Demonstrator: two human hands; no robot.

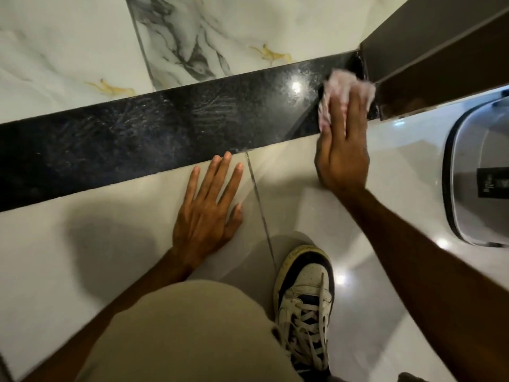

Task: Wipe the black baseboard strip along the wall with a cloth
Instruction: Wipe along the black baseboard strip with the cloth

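The black baseboard strip (154, 133) runs from the left edge up to the right, between the marble wall and the pale floor. It shows streaky wipe marks and a light glare near its right end. My right hand (344, 150) presses a pink-and-white cloth (344, 86) flat against the strip's right end, beside the brown corner panel. The fingers cover most of the cloth. My left hand (209, 208) lies flat on the floor tile with fingers spread, fingertips just touching the strip's lower edge, holding nothing.
A brown panel (440, 45) closes off the strip at the right. A grey bin or tub (479, 172) stands on the floor at the right edge. My knee (179, 332) and a white-and-black sneaker (305, 293) are below. White marble wall tiles (68, 51) lie above the strip.
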